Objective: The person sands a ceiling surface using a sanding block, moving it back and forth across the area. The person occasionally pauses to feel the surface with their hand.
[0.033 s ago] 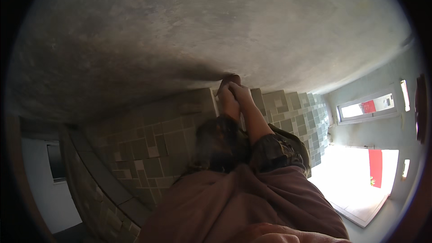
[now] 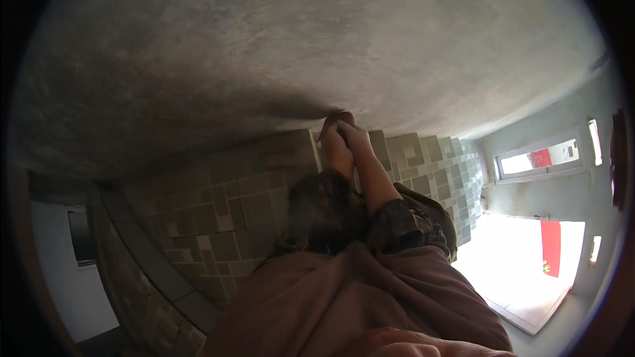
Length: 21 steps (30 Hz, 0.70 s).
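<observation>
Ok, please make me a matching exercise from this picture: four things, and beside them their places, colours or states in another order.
1. hands
2. wall
3. tiles
4. bright opening

A. lower right of the picture
B. greenish-grey, rectangular
C. close together, near the middle
D. across the top, grey

Pairs: 1-C, 2-D, 3-B, 4-A

bare forearms [image 2: 378, 184] converge ahead, left hand [image 2: 333, 137] close beside right hand [image 2: 354, 136]

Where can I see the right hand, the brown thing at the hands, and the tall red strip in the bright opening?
Right hand [image 2: 356, 135]: head view, back of the hand.
Brown thing [image 2: 344, 116]: head view, its uncovered upper part.
Red strip [image 2: 551, 248]: head view, middle of its face.
</observation>
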Each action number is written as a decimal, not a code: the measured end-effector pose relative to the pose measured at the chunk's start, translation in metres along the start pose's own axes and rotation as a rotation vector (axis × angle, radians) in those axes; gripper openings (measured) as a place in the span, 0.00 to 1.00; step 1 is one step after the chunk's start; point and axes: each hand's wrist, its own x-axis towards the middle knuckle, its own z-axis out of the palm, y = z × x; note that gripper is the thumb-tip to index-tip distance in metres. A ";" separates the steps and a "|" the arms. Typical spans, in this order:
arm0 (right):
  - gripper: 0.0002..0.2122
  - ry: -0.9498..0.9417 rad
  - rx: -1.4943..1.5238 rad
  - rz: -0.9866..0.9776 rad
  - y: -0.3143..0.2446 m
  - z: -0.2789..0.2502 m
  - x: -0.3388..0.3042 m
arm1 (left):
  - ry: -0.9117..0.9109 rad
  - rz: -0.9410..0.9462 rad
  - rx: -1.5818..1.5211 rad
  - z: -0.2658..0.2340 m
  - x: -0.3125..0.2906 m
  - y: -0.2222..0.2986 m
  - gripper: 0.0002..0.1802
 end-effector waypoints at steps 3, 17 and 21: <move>0.22 0.032 0.397 0.215 0.002 0.006 -0.006 | -0.089 -0.174 -0.284 -0.016 -0.001 0.011 0.21; 0.13 0.089 0.688 0.306 -0.013 0.059 0.043 | -0.372 -0.535 -0.943 -0.048 0.088 0.003 0.25; 0.14 0.130 0.631 0.273 -0.036 0.054 0.028 | -0.532 -0.827 -1.342 -0.030 0.107 -0.024 0.24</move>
